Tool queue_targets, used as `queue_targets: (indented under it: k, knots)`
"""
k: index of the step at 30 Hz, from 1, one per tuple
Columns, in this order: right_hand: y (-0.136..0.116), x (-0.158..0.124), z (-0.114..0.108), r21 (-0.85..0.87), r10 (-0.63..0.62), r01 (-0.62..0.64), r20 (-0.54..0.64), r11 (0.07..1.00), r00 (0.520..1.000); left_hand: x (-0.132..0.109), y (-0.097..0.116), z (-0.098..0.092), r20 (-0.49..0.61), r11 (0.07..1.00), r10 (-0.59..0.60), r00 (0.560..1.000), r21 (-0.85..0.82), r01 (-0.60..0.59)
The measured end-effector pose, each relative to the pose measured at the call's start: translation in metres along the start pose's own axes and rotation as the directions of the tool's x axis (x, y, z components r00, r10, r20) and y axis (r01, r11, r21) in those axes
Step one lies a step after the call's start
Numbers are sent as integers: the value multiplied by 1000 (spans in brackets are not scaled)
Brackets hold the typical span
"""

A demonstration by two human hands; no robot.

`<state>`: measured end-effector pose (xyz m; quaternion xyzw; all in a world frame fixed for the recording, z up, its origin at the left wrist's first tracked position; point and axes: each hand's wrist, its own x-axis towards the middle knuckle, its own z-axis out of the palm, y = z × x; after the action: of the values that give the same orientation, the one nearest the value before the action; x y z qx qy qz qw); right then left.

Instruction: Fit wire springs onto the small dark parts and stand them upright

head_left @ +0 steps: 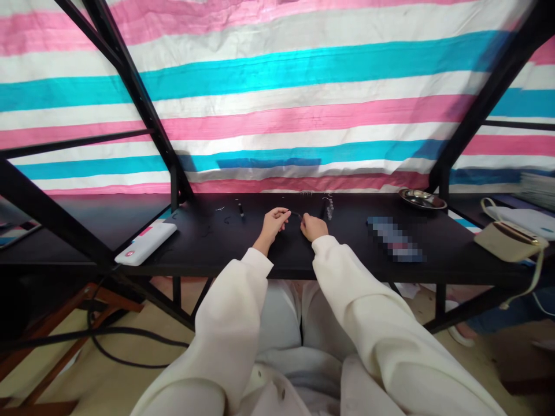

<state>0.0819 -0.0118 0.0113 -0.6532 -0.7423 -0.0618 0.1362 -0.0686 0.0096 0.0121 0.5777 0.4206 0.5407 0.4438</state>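
Note:
A thin, short black piece (296, 214) spans the gap between my two hands, above the black table (225, 248). My left hand (274, 225) pinches its left end between thumb and fingers. Curled around its right end is my right hand (313, 227), thumb toward the left. The piece is too small and dark to name its kind. To the left of my hands stands a small black-and-white cylinder (241, 210). Beyond my right hand lie a dark upright piece (323, 209) and a cluster of small clear pieces (330, 209).
A white power bank-like box (147, 242) lies at the left. On the right are a blurred-out flat item (395, 239), a round metal dish (422, 199) and a beige bag (507, 240). Black frame bars (143, 104) slant up at both sides before a striped sheet (303, 75).

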Motion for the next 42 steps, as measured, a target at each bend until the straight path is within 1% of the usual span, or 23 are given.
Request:
queue_targets:
  k: [7,12,15,18,21,23,27,29,31,33,36,39,42]
  knots:
    - [0,0,-1,-35,11,-11,-21,999,1000,-5,8,3,18,998,47,999,31,-48]
    - [0,0,2,-49,3,-6,-65,999,998,-6,6,4,32,994,84,996,65,-86]
    - [1,1,2,-38,-27,24,-81,999,996,-5,1,5,92,988,103,990,108,-113]
    - [2,1,2,-6,-81,81,-111,997,991,-5,-2,5,153,984,96,984,137,-117]
    - [4,2,3,28,-113,118,-138,993,984,-4,-4,5,125,984,95,988,137,-112]
    - [5,2,5,51,-110,119,-153,992,982,-3,-4,5,103,984,96,990,139,-110]
    - [6,2,9,96,-88,108,-187,990,978,-1,-6,5,94,986,88,992,133,-100]
    - [6,2,10,122,-95,122,-208,985,974,-1,-6,5,85,988,76,993,128,-87]
    - [5,2,10,151,-111,148,-228,977,967,-2,-6,6,95,988,66,993,135,-79]
    - [4,1,10,180,-120,165,-239,970,964,-3,-6,6,131,984,68,989,156,-89]
    - [2,-1,7,229,-113,162,-214,960,970,-4,-7,6,162,978,63,985,185,-93]
    - [1,-2,6,291,-138,178,-152,940,979,-3,-8,5,124,976,46,991,206,-71]
    - [1,-2,5,336,-164,188,-99,923,981,1,-8,2,55,973,33,998,229,-45]
